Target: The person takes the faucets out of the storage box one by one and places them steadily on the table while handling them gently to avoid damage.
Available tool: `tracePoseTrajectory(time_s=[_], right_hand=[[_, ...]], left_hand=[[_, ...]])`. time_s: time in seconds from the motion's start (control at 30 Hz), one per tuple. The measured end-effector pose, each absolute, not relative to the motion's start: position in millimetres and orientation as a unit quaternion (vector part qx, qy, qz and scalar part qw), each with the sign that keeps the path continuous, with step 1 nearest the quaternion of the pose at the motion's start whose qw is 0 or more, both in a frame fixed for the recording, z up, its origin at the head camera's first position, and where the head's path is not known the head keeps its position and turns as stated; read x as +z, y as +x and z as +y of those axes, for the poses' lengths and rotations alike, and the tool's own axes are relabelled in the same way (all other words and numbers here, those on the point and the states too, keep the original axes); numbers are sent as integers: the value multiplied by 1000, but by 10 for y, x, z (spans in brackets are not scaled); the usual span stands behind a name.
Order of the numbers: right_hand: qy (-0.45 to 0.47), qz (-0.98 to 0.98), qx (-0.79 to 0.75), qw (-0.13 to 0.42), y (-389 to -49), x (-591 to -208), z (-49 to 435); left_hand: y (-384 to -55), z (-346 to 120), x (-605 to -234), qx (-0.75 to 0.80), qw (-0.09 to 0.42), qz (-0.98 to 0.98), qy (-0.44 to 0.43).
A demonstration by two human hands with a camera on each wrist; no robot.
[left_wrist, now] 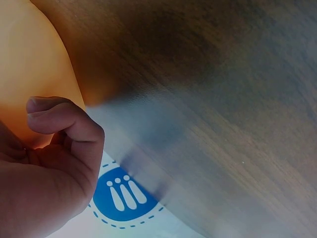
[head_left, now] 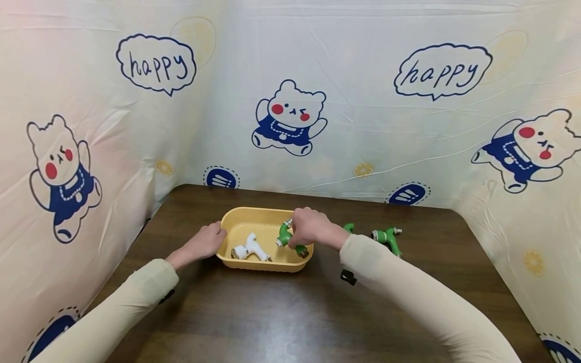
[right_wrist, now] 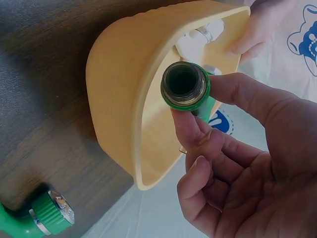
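A yellow plastic basin (head_left: 268, 266) sits on the table, and my left hand (head_left: 206, 241) grips its left rim. In the left wrist view, the curled fingers (left_wrist: 69, 119) lie against the basin's wall. Over the basin's right end, my right hand (head_left: 312, 227) pinches a green faucet (head_left: 284, 235) between thumb and fingers. The right wrist view looks straight into this faucet's threaded open end (right_wrist: 184, 85). Inside the basin lies a white faucet (head_left: 255, 247) with a brass-coloured end.
Right of the basin, a green faucet (head_left: 389, 237) with metal ends lies on the dark wooden table (head_left: 254, 312). Another green piece (head_left: 348, 228) is partly hidden behind my right wrist. A printed cloth (head_left: 358, 111) hangs around the table's back and sides.
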State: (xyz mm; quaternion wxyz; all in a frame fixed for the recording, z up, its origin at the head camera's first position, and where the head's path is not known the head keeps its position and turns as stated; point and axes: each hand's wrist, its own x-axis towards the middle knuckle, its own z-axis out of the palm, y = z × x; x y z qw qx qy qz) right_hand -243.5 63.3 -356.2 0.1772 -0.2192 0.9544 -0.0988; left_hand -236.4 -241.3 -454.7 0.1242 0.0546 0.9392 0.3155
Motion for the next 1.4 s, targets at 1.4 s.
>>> tracePoseTrajectory(time_s=[1.4], right_hand=[[-179,958,-170,148,-2178,-3582,886]], left_hand=[[-2263,-2345,-4441,316,124,939,56]])
